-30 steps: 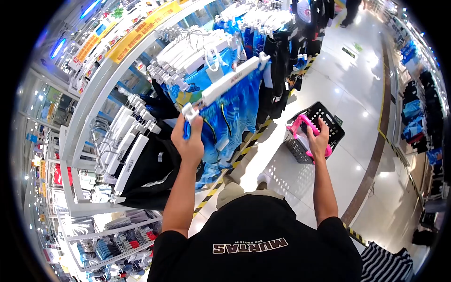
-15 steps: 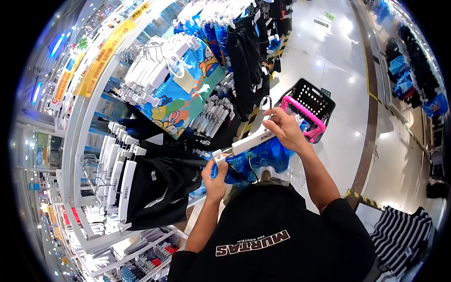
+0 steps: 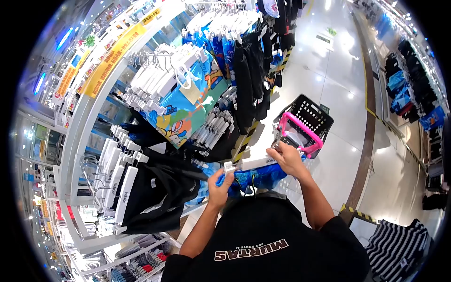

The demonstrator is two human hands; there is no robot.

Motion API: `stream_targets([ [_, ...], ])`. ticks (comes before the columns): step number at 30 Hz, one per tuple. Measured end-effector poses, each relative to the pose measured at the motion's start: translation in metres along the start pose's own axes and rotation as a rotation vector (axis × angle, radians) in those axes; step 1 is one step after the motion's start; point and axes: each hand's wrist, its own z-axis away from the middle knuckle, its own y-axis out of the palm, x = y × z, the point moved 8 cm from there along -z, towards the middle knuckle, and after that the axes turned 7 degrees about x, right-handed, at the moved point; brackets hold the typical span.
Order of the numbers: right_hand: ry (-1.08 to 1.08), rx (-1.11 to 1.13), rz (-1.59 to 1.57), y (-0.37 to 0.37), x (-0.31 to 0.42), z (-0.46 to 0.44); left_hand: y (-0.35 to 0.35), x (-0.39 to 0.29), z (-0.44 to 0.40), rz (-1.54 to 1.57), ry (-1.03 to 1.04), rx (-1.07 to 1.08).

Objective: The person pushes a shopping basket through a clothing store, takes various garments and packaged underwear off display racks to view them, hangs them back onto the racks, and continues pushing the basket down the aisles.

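Observation:
A white hanger [image 3: 256, 162] with blue patterned shorts [image 3: 265, 178] clipped to it lies across the front of my body. My left hand [image 3: 220, 186] pinches the clip at the hanger's left end, fingers closed. At the other end, my right hand [image 3: 287, 160] is closed on the hanger near its metal hook. Just beyond my right hand, a black basket [image 3: 315, 113] with a pink handle [image 3: 307, 129] stands on the floor. The lower part of the shorts is hidden by my body.
White-hangered clothes fill a rack [image 3: 70, 155] on the left, among them black garments [image 3: 159, 192] and a colorful printed piece [image 3: 192, 103]. Striped cloth [image 3: 397, 249] is at lower right. Black-and-yellow tape [image 3: 244, 143] runs along the rack's base. More clothes [image 3: 401, 89] hang far right.
The hanger with the blue shorts has come off to the right of the rack and down in front of my body. My right hand has let go of the pink handle and taken the hanger.

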Motion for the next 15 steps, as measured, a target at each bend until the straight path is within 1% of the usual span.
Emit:
stream_targets([
  [1, -0.058, -0.076, -0.122, -0.002, -0.002, 0.0, 0.003, -0.012, -0.002, -0.014, 0.06, 0.056],
  [2, -0.073, -0.133, -0.081, -0.009, -0.001, 0.001, 0.007, -0.023, -0.003, -0.028, 0.119, 0.11],
  [3, -0.086, -0.187, -0.04, -0.017, 0.004, 0.004, 0.012, -0.024, -0.003, 0.115, 0.085, 0.153],
  [4, -0.099, -0.24, 0.0, -0.024, 0.009, 0.005, 0.013, -0.015, -0.004, 0.074, 0.04, 0.164],
  [5, -0.054, -0.256, -0.031, -0.032, 0.009, 0.006, 0.012, 0.001, -0.004, 0.035, -0.007, 0.173],
  [6, -0.042, -0.293, -0.09, -0.037, 0.003, 0.005, 0.013, 0.008, -0.004, -0.005, -0.055, 0.182],
  [7, -0.027, -0.332, -0.15, -0.044, -0.008, 0.004, 0.017, 0.001, -0.007, -0.247, -0.053, 0.242],
  [8, -0.011, -0.371, -0.211, -0.05, -0.017, 0.004, 0.015, 0.014, -0.005, -0.308, -0.11, 0.256],
  [9, -0.064, -0.418, -0.437, -0.059, -0.01, 0.005, 0.011, 0.039, -0.002, -0.368, -0.168, 0.271],
  [10, -0.12, -0.462, -0.577, -0.073, 0.008, 0.01, 0.01, 0.057, 0.001, -0.428, -0.226, 0.286],
  [11, -0.065, -0.493, -0.531, -0.082, -0.008, 0.01, 0.005, 0.065, 0.004, -0.428, -0.171, 0.206],
  [12, -0.011, -0.524, -0.486, -0.092, -0.026, 0.011, 0.004, 0.067, 0.007, -0.411, -0.167, 0.176],
  [14, -0.006, -0.615, -0.638, -0.103, -0.04, 0.014, -0.001, 0.069, 0.012, -0.375, -0.165, 0.117],
  [15, 0.0, -0.658, -0.714, -0.106, -0.048, 0.016, -0.002, 0.068, 0.013, -0.275, -0.191, 0.086],
])
